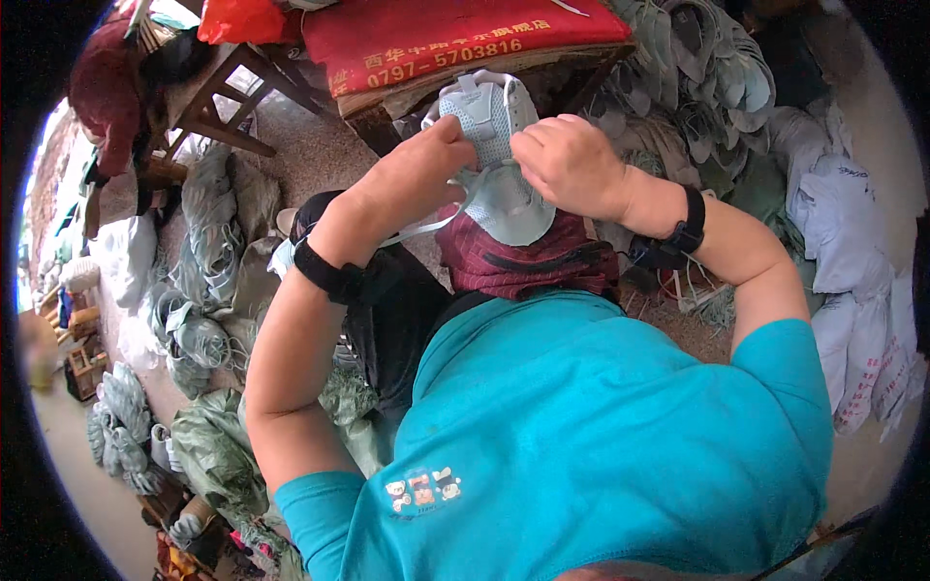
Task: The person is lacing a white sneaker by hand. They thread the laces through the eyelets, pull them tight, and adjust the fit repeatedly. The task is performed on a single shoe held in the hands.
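Head view: the shoe (496, 145) was between the person's two hands, above the maroon cloth (465, 257) and near the edge of the table (373, 114). Threading was judged partial: the lace (426, 229) looped across the shoe on the toe side, and a length of it trailed loose from beneath the left hand (417, 167). The eyelets (520, 95) on the right, toward the far end, appeared unfilled; those on the left were mostly hidden, so their state could not be confirmed. The toe (518, 223) pointed back toward the person's body and the tongue (475, 105) end away, the long axis running away from the body with a slight lean to the left. The left fingers were bent, apparently pinching the lace. The right hand (578, 169) had its fingers curled together at the shoe's edge; what they pinched could not be told.
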A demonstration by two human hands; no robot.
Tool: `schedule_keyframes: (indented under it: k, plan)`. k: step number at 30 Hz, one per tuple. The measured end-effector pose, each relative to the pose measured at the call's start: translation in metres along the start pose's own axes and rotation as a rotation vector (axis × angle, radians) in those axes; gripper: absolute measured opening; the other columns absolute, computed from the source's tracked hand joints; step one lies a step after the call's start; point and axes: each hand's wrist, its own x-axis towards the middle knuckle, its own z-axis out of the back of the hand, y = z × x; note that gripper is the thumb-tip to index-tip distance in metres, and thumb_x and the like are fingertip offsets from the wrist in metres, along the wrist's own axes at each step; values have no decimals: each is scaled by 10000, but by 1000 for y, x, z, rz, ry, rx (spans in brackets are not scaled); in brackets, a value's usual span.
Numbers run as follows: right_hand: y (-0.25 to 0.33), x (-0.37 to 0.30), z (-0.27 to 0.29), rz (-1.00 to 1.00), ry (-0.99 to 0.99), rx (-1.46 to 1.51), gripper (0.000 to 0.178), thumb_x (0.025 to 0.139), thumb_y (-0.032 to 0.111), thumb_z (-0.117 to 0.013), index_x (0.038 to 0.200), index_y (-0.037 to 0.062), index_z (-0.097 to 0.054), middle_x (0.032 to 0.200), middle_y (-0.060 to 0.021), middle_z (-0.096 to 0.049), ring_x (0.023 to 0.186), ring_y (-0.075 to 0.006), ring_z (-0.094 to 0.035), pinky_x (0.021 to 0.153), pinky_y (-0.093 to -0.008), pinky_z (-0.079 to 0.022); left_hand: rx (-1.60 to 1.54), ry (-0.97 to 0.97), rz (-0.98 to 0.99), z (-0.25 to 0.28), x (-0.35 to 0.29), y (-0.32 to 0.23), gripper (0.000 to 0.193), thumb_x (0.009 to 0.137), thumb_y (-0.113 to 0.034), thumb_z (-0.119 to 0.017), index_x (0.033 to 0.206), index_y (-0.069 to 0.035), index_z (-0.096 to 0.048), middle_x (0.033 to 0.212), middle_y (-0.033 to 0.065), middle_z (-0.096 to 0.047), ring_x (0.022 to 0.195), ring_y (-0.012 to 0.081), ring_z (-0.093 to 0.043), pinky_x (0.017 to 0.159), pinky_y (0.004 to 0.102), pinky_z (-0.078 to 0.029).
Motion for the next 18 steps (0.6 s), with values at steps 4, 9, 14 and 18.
schedule_keyframes:
  k: [4, 9, 14, 18]
  plan:
    - [6, -2, -3, -8, -6, -19, 153, 784, 127, -638, 819, 48, -512, 725, -101, -570, 723, -296, -599, 644, -405, -456, 133, 21, -19, -5, 10, 3, 274, 689, -103, -732, 914, -22, -598, 957, 137, -537, 926, 336, -582, 815, 422, -497]
    - [-5, -4, -5, -540, 118, 506, 128, 836, 137, -614, 829, 48, -522, 705, -115, -573, 696, -333, -600, 588, -428, -454, 349, -127, -36, -15, 10, -5, 228, 709, -166, -731, 846, -40, -600, 926, 124, -550, 876, 317, -597, 776, 446, -490]
    - [-2, -8, -12, -127, -35, 105, 137, 825, 157, -628, 823, 58, -534, 730, -103, -574, 742, -315, -605, 639, -410, -464, 192, -234, 147, -23, 3, -7, 159, 773, -221, -688, 806, -65, -682, 923, 105, -597, 911, 277, -611, 790, 389, -477]
    - [1, 3, 5, -14, 231, -102, 193, 785, 167, -668, 867, 54, -535, 813, -89, -569, 854, -283, -598, 746, -409, -465, -11, -374, 243, -37, 7, -6, 187, 822, -212, -657, 788, -33, -697, 901, 123, -595, 893, 284, -602, 753, 381, -475]
